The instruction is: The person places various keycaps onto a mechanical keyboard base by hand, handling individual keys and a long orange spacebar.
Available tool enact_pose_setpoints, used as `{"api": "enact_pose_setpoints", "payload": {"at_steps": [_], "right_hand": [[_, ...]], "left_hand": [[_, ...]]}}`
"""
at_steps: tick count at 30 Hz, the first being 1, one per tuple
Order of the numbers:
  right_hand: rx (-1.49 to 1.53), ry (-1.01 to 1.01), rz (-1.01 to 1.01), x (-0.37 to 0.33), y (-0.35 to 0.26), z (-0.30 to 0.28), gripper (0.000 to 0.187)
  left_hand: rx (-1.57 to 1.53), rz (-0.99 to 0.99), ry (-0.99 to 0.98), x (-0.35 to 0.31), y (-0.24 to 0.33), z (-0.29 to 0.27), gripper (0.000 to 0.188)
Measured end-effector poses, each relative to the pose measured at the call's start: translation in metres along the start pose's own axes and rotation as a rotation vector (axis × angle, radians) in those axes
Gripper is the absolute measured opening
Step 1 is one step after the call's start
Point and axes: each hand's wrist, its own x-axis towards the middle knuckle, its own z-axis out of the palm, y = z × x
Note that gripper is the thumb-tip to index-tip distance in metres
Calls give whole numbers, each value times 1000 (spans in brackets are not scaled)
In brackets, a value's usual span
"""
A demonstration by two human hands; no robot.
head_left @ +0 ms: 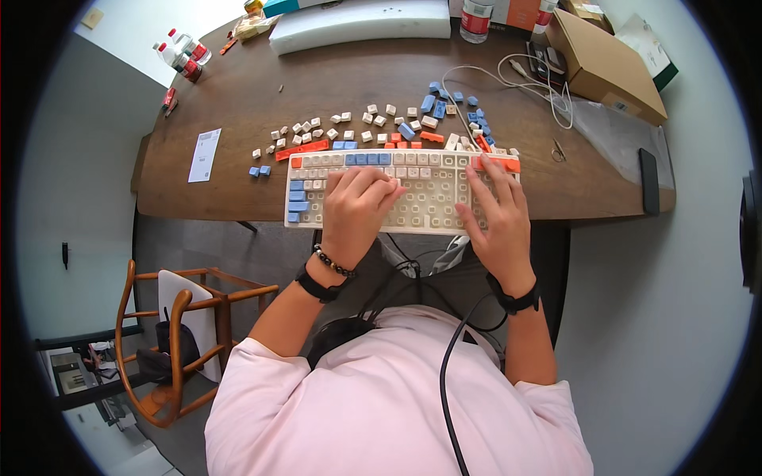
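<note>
A cream keyboard [417,208] lies at the table's near edge, partly fitted with white, blue and orange keycaps; bare switch sockets show over its middle and lower right. My left hand [355,208] is over its left half, fingers curled together, with a pale keycap [394,183] at the thumb and fingertips. Part of that keycap is hidden by the fingers. On the keyboard's right end rests my right hand [503,222], fingers spread, the fingertips near an orange keycap [508,165] in the top row. Loose white keycaps [380,121] and blue keycaps [428,104] are scattered just beyond the keyboard.
A white foam block [361,28] lies at the far edge, near a bottle [476,20]. At the right are a cardboard box [607,67], a coiled white cable [508,57] and a black phone [650,187]. A paper card [205,155] lies left; a wooden chair [178,349] stands below.
</note>
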Motion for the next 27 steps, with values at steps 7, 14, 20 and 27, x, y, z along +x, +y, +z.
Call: {"api": "enact_pose_setpoints", "payload": {"at_steps": [7,14,20,27], "right_hand": [[-26,0,-11,-1,-2,0,59],[-33,5,-14,0,0,0,58],[-6,0,-6,0,0,1,59],[-11,11,-21,0,-1,-1,59]], "left_hand": [[301,164,-24,6,25,-18,9],[468,215,-103,-1,37,-16,22],[451,193,-115,1,40,-19,20],[172,47,-114,7,25,-28,13]]}}
